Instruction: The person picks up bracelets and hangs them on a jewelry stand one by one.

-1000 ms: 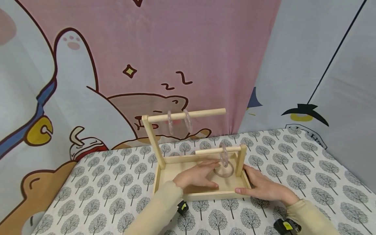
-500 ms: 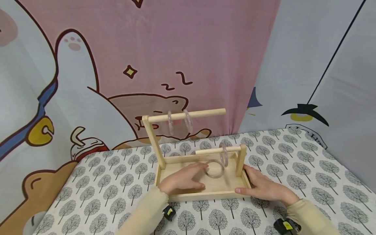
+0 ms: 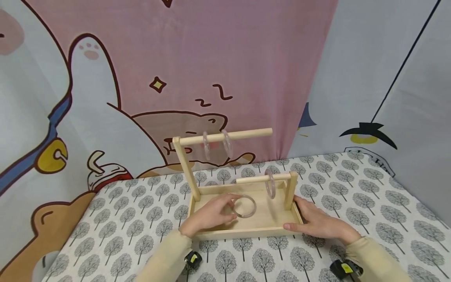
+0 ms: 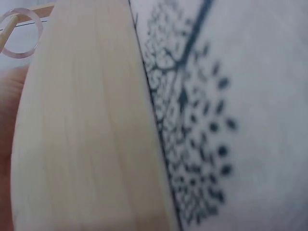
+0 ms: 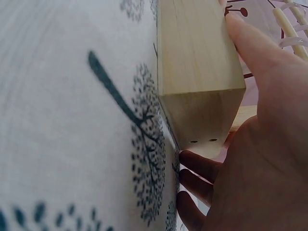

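Note:
A wooden tray [image 3: 246, 234] carries a tall post with a long rod [image 3: 250, 134] at its left and a shorter post with a low rod [image 3: 251, 179] at its right. Inside the tray, my left hand [image 3: 210, 213] pinches the left edge of a translucent pinkish bangle [image 3: 255, 204] between thumb and fingers. My right hand [image 3: 318, 222] grips the tray's right end, thumb at the front wall and fingers along the side. In the right wrist view, the tray's corner [image 5: 202, 91] sits between thumb and fingers. The left wrist view mostly shows the front wall [image 4: 86, 120].
Two similar bangles, one at the left [image 3: 206, 146] and one beside it [image 3: 228, 145], hang on the long rod. Another bangle [image 3: 271, 188] hangs on the low rod. A tree-print cloth [image 3: 141, 219] covers the table, and a cartoon curtain [image 3: 211, 58] rises behind.
My left hand has moved left across the tray, and the bangle has come along from under the low rod to mid-tray. The right hand has stayed at the tray's end.

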Demonstrator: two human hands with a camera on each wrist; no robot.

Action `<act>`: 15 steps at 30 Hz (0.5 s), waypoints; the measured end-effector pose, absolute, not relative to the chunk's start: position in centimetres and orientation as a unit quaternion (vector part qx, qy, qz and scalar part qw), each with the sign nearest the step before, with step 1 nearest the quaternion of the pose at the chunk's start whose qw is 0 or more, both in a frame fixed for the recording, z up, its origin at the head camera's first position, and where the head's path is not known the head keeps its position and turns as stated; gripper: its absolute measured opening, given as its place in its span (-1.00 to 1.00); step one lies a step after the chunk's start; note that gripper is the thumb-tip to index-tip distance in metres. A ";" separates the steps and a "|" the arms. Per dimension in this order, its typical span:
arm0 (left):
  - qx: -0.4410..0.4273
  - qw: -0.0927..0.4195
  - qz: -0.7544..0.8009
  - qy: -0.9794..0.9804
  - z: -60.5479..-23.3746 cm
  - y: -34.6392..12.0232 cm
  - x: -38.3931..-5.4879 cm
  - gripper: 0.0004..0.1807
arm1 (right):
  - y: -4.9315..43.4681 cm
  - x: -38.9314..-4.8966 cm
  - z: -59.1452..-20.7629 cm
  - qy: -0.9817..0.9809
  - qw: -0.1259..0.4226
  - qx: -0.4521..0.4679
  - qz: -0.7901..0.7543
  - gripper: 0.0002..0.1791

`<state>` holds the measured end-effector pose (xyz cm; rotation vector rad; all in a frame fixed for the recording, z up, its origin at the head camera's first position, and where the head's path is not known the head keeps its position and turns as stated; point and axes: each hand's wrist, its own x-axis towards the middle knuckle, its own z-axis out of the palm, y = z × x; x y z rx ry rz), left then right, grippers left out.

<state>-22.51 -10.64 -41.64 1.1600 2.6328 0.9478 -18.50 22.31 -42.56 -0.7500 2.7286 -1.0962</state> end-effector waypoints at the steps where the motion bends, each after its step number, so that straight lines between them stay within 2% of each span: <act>1: 0.383 0.050 0.319 0.865 -41.7 -10.6 -22.6 -0.37 | 22.4 -18.5 -42.5 0.898 0.051 -0.250 -0.358 0.08; 7: 0.376 0.019 0.283 0.882 -42.0 -10.2 -22.9 -0.38 | 22.5 -18.5 -42.5 0.902 0.053 -0.246 -0.352 0.09; 15: 0.383 0.047 0.222 0.895 -42.2 -8.9 -23.4 -0.19 | 22.4 -18.5 -42.6 0.903 0.054 -0.239 -0.354 0.09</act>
